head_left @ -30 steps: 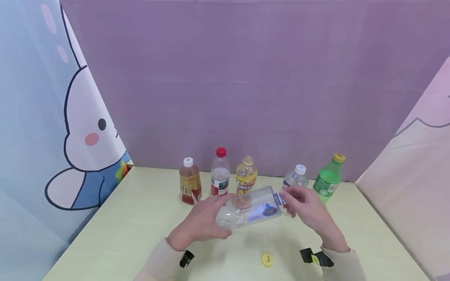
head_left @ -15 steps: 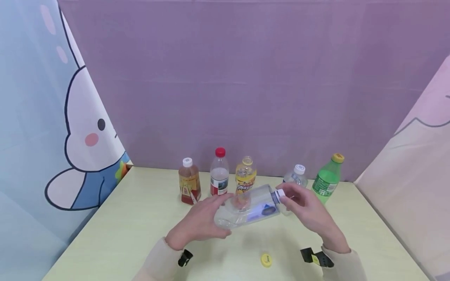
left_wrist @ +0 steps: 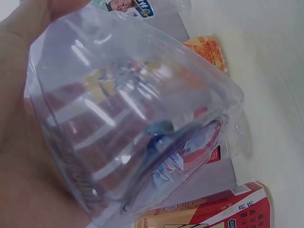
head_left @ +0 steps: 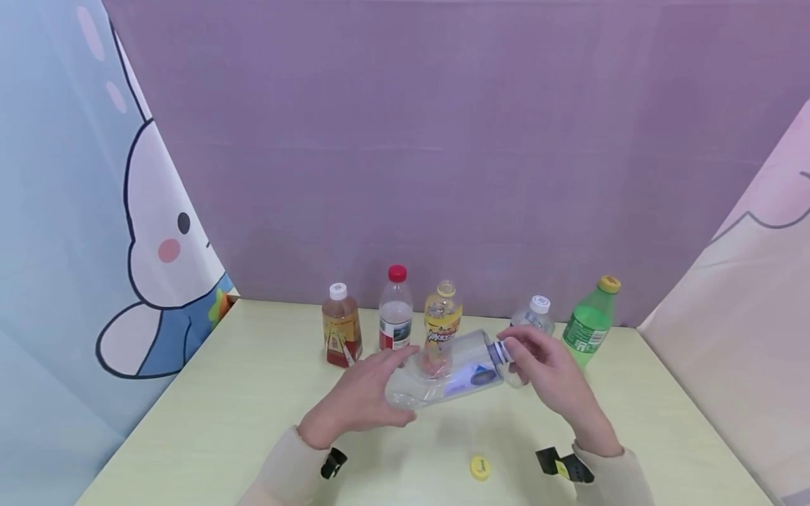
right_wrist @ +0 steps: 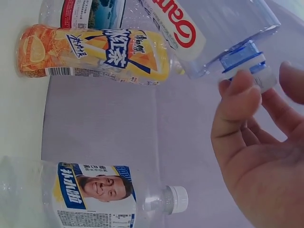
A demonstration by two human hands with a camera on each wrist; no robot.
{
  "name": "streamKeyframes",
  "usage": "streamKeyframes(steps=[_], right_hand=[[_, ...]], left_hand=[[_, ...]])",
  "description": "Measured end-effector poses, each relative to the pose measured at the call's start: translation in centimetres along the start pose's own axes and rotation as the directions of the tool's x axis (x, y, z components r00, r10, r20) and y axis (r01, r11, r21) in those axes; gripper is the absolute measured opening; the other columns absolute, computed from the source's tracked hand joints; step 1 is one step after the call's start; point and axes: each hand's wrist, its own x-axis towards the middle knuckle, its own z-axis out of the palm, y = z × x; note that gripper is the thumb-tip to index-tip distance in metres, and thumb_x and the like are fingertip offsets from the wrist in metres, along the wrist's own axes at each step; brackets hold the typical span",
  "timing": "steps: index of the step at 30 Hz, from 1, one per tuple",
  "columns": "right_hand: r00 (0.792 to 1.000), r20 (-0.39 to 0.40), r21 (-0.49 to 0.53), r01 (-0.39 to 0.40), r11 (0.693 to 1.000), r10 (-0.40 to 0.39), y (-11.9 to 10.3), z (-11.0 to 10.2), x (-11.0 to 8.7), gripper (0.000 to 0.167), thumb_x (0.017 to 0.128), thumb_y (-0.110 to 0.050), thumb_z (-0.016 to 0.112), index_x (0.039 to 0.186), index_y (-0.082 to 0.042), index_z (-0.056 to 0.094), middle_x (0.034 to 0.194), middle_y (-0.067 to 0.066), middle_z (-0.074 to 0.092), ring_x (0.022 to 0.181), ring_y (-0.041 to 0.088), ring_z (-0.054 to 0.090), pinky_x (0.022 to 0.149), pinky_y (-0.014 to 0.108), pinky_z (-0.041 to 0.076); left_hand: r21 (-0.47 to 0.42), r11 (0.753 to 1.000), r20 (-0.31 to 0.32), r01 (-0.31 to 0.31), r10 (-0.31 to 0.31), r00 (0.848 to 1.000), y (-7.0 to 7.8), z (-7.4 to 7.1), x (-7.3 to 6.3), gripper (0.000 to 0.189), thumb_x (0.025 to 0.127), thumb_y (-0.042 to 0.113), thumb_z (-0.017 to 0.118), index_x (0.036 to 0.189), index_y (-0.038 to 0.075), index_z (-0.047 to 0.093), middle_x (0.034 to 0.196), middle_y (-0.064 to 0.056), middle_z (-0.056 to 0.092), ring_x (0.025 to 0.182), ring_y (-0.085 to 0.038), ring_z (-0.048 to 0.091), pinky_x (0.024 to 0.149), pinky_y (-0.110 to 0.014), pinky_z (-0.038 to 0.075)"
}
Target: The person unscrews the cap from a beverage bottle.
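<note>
My left hand [head_left: 357, 400] grips the base end of a large clear plastic bottle [head_left: 465, 379], thumb below and fingers above. The bottle lies nearly sideways over the table, neck to the right and slightly raised. A blue collar and a white cap [right_wrist: 265, 80] show at its neck in the right wrist view. There the fingers of my right hand [right_wrist: 259, 152] curl around the cap, thumb at its side. A red-lettered label [right_wrist: 178, 28] marks the bottle's side. In the left wrist view the bottle's clear base [left_wrist: 114, 95] fills the middle, with other bottles seen through it.
Behind stand an amber-drink bottle [head_left: 342, 330], a red-capped bottle [head_left: 396, 320], an uncapped yellow-labelled iced tea bottle [head_left: 444, 320], a white-capped clear bottle [right_wrist: 95, 192] and a green bottle [head_left: 590, 322]. A loose yellow cap [head_left: 479, 467] lies on the table [head_left: 253, 393] in front.
My right hand's fingers shift around the cap: the white cap shows more plainly half a second ago, and the fingers cover more of it now. The left hand and bottle barely move.
</note>
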Motion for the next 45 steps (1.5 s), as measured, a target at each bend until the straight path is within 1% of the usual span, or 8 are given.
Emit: streamKeyframes(steps=[5, 11, 14, 19, 26, 31, 36, 45], right_hand=[[1.000, -0.015, -0.013, -0.028, 1.000, 0.027, 0.15, 0.15, 0.06, 0.014, 0.100, -0.010, 0.063, 0.112, -0.002, 0.068, 0.081, 0.007, 0.065, 0.061, 0.017, 0.060, 0.054, 0.029, 0.051], [0.991, 0.018, -0.012, -0.131, 0.991, 0.132, -0.23, -0.25, 0.07, 0.027, 0.100, -0.018, 0.066, 0.121, -0.002, 0.065, 0.093, 0.011, 0.067, 0.067, 0.019, 0.064, 0.064, 0.028, 0.053], [0.988, 0.028, -0.005, -0.149, 0.989, 0.149, -0.22, -0.45, 0.06, 0.029, 0.100, -0.018, 0.066, 0.122, 0.000, 0.065, 0.096, 0.012, 0.068, 0.068, 0.019, 0.065, 0.068, 0.028, 0.053], [0.989, 0.057, 0.016, -0.139, 0.990, 0.138, -0.01, -0.56, 0.04, 0.032, 0.101, -0.018, 0.064, 0.127, 0.001, 0.063, 0.098, 0.014, 0.067, 0.070, 0.020, 0.065, 0.066, 0.030, 0.055], [0.993, 0.086, 0.059, -0.087, 0.994, 0.081, 0.37, -0.54, 0.19, 0.032, 0.103, -0.014, 0.061, 0.131, 0.000, 0.059, 0.093, 0.023, 0.063, 0.062, 0.021, 0.062, 0.058, 0.035, 0.057], [0.994, 0.097, 0.043, -0.051, 0.998, 0.047, 0.42, -0.50, 0.22, 0.032, 0.102, -0.010, 0.060, 0.133, 0.000, 0.058, 0.096, 0.020, 0.065, 0.062, 0.020, 0.062, 0.057, 0.034, 0.056], [0.995, 0.099, 0.030, -0.025, 0.999, 0.022, 0.16, -0.36, 0.27, 0.033, 0.101, -0.008, 0.061, 0.132, 0.001, 0.058, 0.100, 0.016, 0.066, 0.063, 0.019, 0.062, 0.056, 0.032, 0.055], [0.997, 0.062, 0.016, -0.045, 0.999, 0.044, 0.14, 0.00, 0.21, 0.029, 0.104, -0.012, 0.057, 0.130, 0.001, 0.062, 0.099, 0.013, 0.067, 0.063, 0.018, 0.061, 0.056, 0.032, 0.054]], left_hand=[[0.010, 1.000, -0.001, -0.004, 0.004, 1.000, 0.04, 0.05, 0.05, 0.094, 0.073, 0.041, 0.086, 0.153, 0.026, 0.040, 0.143, -0.002, 0.055, 0.120, -0.024, 0.054, 0.097, -0.055, 0.049], [0.024, 1.000, -0.012, -0.013, 0.014, 1.000, 0.06, 0.10, 0.07, 0.093, 0.074, 0.042, 0.086, 0.153, 0.025, 0.041, 0.145, -0.002, 0.054, 0.121, -0.025, 0.055, 0.097, -0.056, 0.049], [0.037, 0.999, -0.020, -0.021, 0.022, 1.000, 0.11, 0.10, 0.05, 0.093, 0.073, 0.043, 0.085, 0.153, 0.025, 0.042, 0.145, -0.002, 0.055, 0.120, -0.025, 0.055, 0.098, -0.056, 0.048], [0.035, 0.999, -0.024, -0.017, 0.018, 1.000, 0.15, 0.03, 0.02, 0.094, 0.073, 0.044, 0.085, 0.154, 0.025, 0.041, 0.144, -0.002, 0.055, 0.121, -0.025, 0.055, 0.098, -0.056, 0.047], [0.013, 1.000, -0.029, 0.000, 0.001, 1.000, 0.06, -0.04, -0.01, 0.094, 0.074, 0.042, 0.086, 0.155, 0.025, 0.040, 0.144, -0.003, 0.055, 0.122, -0.026, 0.055, 0.096, -0.056, 0.049], [0.014, 1.000, -0.027, 0.004, -0.004, 1.000, -0.07, 0.03, 0.04, 0.094, 0.074, 0.043, 0.086, 0.155, 0.025, 0.040, 0.141, -0.003, 0.056, 0.120, -0.026, 0.055, 0.095, -0.055, 0.050], [0.018, 1.000, -0.028, -0.001, 0.002, 1.000, -0.17, 0.11, 0.08, 0.094, 0.075, 0.042, 0.086, 0.155, 0.025, 0.039, 0.146, -0.004, 0.053, 0.123, -0.027, 0.054, 0.097, -0.057, 0.049], [0.028, 1.000, -0.024, 0.000, 0.001, 1.000, -0.21, 0.15, 0.06, 0.094, 0.074, 0.043, 0.085, 0.155, 0.026, 0.039, 0.147, -0.004, 0.052, 0.123, -0.027, 0.054, 0.098, -0.057, 0.048]])
